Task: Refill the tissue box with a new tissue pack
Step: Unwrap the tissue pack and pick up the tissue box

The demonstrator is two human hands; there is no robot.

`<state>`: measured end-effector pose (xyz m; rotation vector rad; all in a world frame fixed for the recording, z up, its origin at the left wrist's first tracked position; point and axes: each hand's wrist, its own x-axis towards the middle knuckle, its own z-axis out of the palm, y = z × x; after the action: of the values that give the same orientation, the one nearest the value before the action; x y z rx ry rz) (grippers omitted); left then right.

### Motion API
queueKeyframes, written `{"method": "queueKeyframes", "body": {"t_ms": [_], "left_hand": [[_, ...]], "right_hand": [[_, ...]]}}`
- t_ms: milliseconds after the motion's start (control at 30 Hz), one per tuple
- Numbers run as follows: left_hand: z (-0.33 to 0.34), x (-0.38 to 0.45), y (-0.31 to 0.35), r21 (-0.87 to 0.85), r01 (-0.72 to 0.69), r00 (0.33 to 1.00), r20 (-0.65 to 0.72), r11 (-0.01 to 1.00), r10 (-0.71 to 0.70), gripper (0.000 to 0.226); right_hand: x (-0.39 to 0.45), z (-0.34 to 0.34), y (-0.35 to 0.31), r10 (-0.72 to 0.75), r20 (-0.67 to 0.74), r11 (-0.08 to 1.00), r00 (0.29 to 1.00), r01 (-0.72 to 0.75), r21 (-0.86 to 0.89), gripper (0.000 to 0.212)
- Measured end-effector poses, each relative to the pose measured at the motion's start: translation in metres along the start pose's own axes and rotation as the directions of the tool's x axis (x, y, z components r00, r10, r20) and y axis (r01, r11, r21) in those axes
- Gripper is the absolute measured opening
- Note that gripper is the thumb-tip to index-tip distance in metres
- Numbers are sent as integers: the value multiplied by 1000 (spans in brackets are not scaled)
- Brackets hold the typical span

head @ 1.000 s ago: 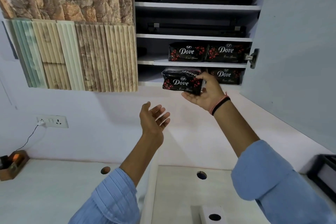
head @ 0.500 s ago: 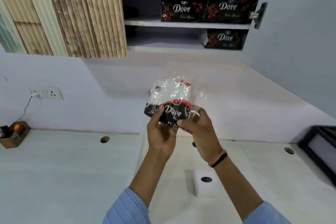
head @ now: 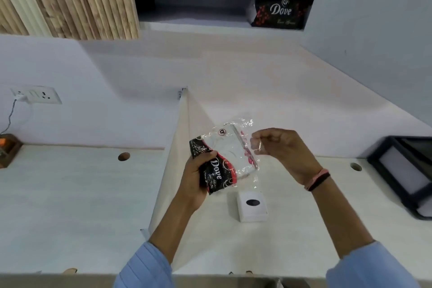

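Left hand (head: 194, 180) clamps the pack (head: 224, 159) above the box (head: 251, 206), right hand (head: 280, 147) pinches its wrapper; a hard tug could spill tissues onto the surface (head: 70, 206).

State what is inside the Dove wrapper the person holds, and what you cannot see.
Through the clear part of the Dove wrapper, a white tissue stack shows. The left hand and black print hide its lower end.
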<state>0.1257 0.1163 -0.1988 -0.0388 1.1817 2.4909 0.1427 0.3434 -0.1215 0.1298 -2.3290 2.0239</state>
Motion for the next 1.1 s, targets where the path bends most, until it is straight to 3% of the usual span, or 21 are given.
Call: {"method": "queueKeyframes", "body": {"t_ms": [200,333,400,467,600,767,833,933,1100], "left_hand": [[-7,0,-14,180,43,999,-8,983,-42,49],[-10,-2,-21,259,66,997,-49,964,-55,39],[-14,-1,-26,259,80,995,-70,962,-64,40],[-17,0,-31,265,96,993,-89,960,-75,37],[-19,2,-43,285,132,986,-133,949,-98,32],[-30,3,-53,279,158,985,-117,947,-129,51],[-41,3,-58,279,170,983,-111,945,-144,54],[-58,4,-64,272,185,979,-136,944,-152,56],[-81,10,-70,230,216,970,-165,949,-181,53]], "right_hand": [[-12,4,31,170,154,985,973,-173,4,23],[-12,8,58,161,28,984,987,-158,-77,66],[-13,7,68,172,19,984,985,-171,-58,60],[-18,8,74,201,109,979,973,-195,-65,42],[-24,14,91,275,197,957,941,-248,-152,48],[-26,11,109,267,137,957,954,-279,77,20],[-27,12,121,282,91,946,955,-293,142,24],[-26,22,129,313,29,933,949,-313,177,56],[-25,39,135,360,205,905,910,-394,160,58]]}}
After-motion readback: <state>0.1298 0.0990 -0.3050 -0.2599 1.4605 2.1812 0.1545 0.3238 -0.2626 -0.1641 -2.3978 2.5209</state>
